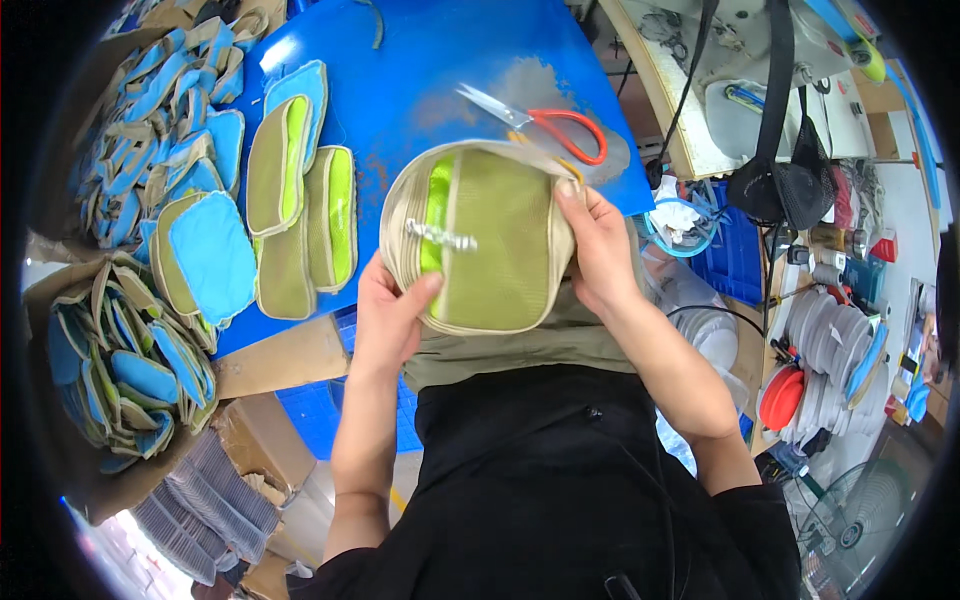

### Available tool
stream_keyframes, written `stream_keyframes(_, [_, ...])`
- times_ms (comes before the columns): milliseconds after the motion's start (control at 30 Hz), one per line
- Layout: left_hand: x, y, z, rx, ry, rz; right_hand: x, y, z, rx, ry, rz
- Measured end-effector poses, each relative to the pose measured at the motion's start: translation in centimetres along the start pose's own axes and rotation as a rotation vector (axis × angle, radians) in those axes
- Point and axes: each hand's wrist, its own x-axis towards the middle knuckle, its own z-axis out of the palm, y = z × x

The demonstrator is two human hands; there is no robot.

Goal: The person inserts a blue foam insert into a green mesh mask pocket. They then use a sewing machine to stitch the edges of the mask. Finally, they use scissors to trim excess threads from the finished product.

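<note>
Between both hands I hold a rounded olive-green fabric pouch (505, 240) with beige edging, a bright lime strip and silvery lettering, slightly smeared by motion. My left hand (398, 310) grips its lower left edge, thumb on the front. On the right edge, my right hand (597, 240) pinches the beige border between thumb and fingers. Just beyond the pouch lie scissors (545, 122) with orange-red handles, blades pointing left; one handle is partly covered by the pouch. Several flat green and lime pieces (283, 165) lie left of the pouch, near a light blue piece (212, 257).
The blue tabletop (420, 50) has worn grey patches. At the left, one heap of blue and beige pieces (150, 150) and a cardboard box of similar pieces (135, 375) stand close by. To the right are a pale machine table (690, 120), a bin (680, 225) and a fan (855, 530).
</note>
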Motion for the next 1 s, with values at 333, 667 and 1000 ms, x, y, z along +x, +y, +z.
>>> stream_keyframes(333, [1.6, -2.0, 0.0, -0.046, 0.203, 0.003, -2.2, 0.4, 0.0, -0.57, -0.181, -0.139])
stream_keyframes(667, [0.7, -3.1, 0.6, 0.155, 0.242, 0.11, 0.5, 0.7, -0.4, -0.654, -0.068, -0.333])
stream_keyframes(1000, [1.7, -1.6, 0.7, -0.072, 0.306, 0.125, -0.6, 0.3, -0.3, -0.754, -0.228, -0.269])
